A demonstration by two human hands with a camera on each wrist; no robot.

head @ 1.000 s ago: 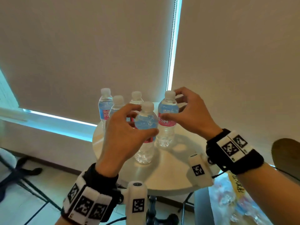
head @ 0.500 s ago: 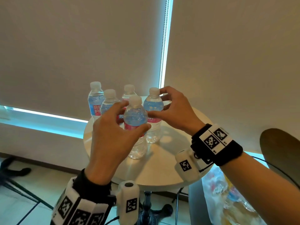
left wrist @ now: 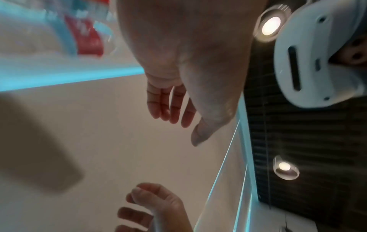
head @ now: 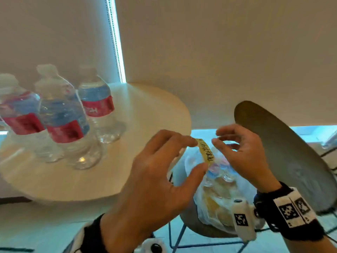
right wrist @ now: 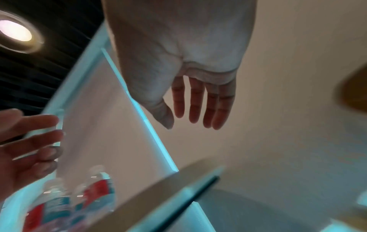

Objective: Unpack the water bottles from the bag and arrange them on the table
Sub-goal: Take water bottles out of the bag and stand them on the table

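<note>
Three clear water bottles with red and blue labels (head: pixel 63 115) stand upright at the left of the round cream table (head: pixel 145 179); they show blurred in the right wrist view (right wrist: pixel 95 193). A clear plastic bag (head: pixel 218 194) holding more bottles sits on a chair seat right of the table, its yellow printed strip (head: pixel 205 152) sticking up. My left hand (head: pixel 193 154) and right hand (head: pixel 218 137) hover just above the bag on either side of the strip, fingers loosely spread. Both wrist views show empty hands: the left hand (left wrist: pixel 184 125) and the right hand (right wrist: pixel 182 120).
The chair's curved brown back (head: pixel 282 152) rises right behind my right hand. Its blue metal legs (head: pixel 173 238) stand on the pale floor. Closed roller blinds (head: pixel 218 52) hang behind the table. Bare tabletop lies between the bottles and the bag.
Both hands have let go of the two front bottles on the table and moved right and down to above the bag. My view has swung right; the bottles stay standing.
</note>
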